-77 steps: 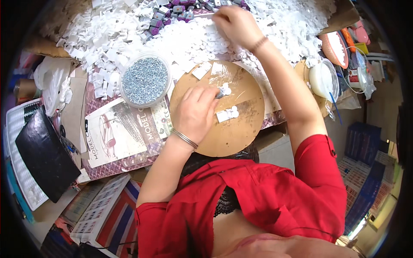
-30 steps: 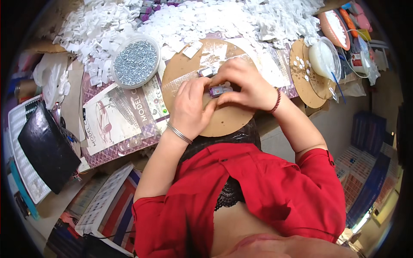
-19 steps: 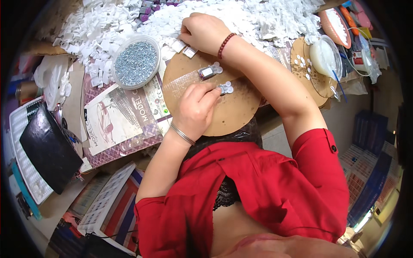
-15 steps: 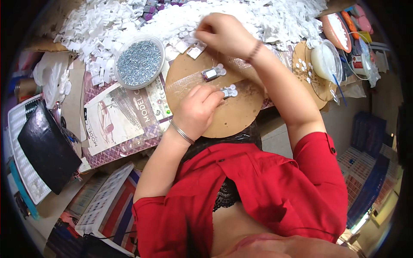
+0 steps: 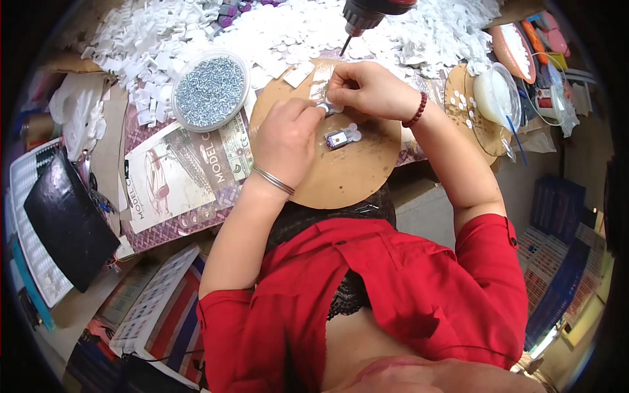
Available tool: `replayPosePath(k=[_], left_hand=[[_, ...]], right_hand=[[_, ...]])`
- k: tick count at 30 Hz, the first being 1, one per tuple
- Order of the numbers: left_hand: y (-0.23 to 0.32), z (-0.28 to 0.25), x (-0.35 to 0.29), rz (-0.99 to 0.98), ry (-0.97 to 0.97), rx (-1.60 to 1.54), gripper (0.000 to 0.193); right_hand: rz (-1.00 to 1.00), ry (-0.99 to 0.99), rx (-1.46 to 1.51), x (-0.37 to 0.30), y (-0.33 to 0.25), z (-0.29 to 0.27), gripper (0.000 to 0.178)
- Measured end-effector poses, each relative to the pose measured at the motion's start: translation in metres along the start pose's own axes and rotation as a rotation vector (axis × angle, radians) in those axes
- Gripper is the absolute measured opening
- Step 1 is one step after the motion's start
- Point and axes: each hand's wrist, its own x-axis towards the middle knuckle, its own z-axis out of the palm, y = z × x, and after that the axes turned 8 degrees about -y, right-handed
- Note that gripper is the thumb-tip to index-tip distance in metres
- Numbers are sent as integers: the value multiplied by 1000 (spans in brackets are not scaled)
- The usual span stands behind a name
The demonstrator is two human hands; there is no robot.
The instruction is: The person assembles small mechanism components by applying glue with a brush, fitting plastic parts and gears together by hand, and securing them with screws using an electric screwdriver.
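A small grey-and-white plastic unit (image 5: pixel 331 108), mostly hidden, is being clamped by left hand (image 5: pixel 286 141) and right hand (image 5: pixel 372 92). One purple-edged, white-topped block (image 5: pixel 337 139) is being left apparently capped; heaped white plastic pieces (image 5: pixel 301 33) are remaining unfitted.

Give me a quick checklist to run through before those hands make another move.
1. Left hand firm on the upper piece: cannot tell; fingertips are at it, but the grip is hidden.
2. Right hand at the same piece: ok, fingertips meet there.
3. Lower piece on the disc, untouched: ok.
4. Screws in reserve: ok, plenty in the tub.
5. Driver bit on a piece: not ok, its tip shows apart from both.
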Motion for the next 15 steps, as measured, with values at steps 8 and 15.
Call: replayPosePath(k=[8, 15], left_hand=[[-7, 3, -1, 78, 35, 30, 11], [-9, 3, -2, 114, 69, 57, 12]], right_hand=[[-219, 103, -137, -2, 9, 8, 12], [-391, 31, -561, 8, 2, -17, 11]])
